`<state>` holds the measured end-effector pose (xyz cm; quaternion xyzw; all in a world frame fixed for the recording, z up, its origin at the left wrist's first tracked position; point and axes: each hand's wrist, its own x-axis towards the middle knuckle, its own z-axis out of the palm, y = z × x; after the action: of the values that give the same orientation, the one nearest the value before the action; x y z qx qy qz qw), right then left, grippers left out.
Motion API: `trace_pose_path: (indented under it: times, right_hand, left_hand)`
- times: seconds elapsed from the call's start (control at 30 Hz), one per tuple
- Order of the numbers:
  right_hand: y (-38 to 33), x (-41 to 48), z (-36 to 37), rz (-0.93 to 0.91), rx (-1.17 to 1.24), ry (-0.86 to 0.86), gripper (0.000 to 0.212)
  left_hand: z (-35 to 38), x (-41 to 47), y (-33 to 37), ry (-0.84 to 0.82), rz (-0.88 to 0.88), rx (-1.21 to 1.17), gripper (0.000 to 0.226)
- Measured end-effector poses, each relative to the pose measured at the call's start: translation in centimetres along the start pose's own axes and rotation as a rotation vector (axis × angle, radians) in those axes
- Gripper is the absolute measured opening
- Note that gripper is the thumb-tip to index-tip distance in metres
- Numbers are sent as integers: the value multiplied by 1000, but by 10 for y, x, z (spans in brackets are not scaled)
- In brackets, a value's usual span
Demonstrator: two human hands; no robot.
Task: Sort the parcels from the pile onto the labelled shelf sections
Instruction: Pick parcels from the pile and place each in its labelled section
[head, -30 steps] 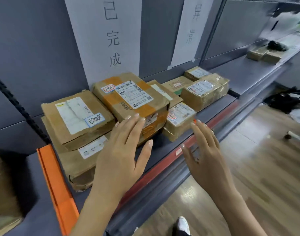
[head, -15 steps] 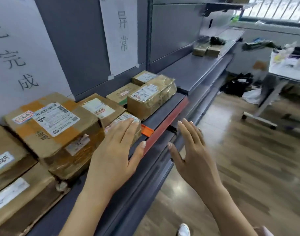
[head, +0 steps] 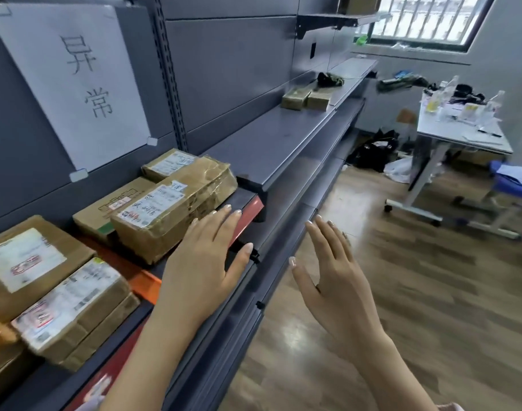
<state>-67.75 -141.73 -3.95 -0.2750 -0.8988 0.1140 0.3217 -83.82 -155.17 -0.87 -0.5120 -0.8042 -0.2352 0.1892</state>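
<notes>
Several brown cardboard parcels lie on the grey shelf (head: 283,143). A crumpled taped parcel (head: 176,209) sits under the white paper label sign (head: 73,81), with a flat box (head: 117,203) and a small parcel (head: 168,163) behind it. Two stacked parcels (head: 64,304) lie at the left, past an orange divider (head: 144,280). My left hand (head: 206,262) hovers flat with straight fingers just in front of the crumpled parcel, holding nothing. My right hand (head: 334,274) is held edge-on with straight fingers over the floor beside the shelf edge, empty.
Two small parcels (head: 305,97) and a dark bundle (head: 329,80) lie farther along the shelf. A white table (head: 458,134) with bottles stands at the right, with black bags (head: 372,152) on the wooden floor and a blue chair (head: 511,179) nearby.
The view has swung right along the shelf, away from the first label sign to the second. Both hands moved right with it, staying flat and empty.
</notes>
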Motion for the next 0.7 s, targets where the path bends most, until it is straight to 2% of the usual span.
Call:
trace_pose_path:
  times: [0.3,0.7]
  right_hand:
    - [89,50,-15,31,-1,6,62]
    - [181,111,-1,125,14,-26,66]
  left_hand:
    - [64,75,47,-41,-6,-71,58]
    - [144,163,65,-109,-42,-176,64]
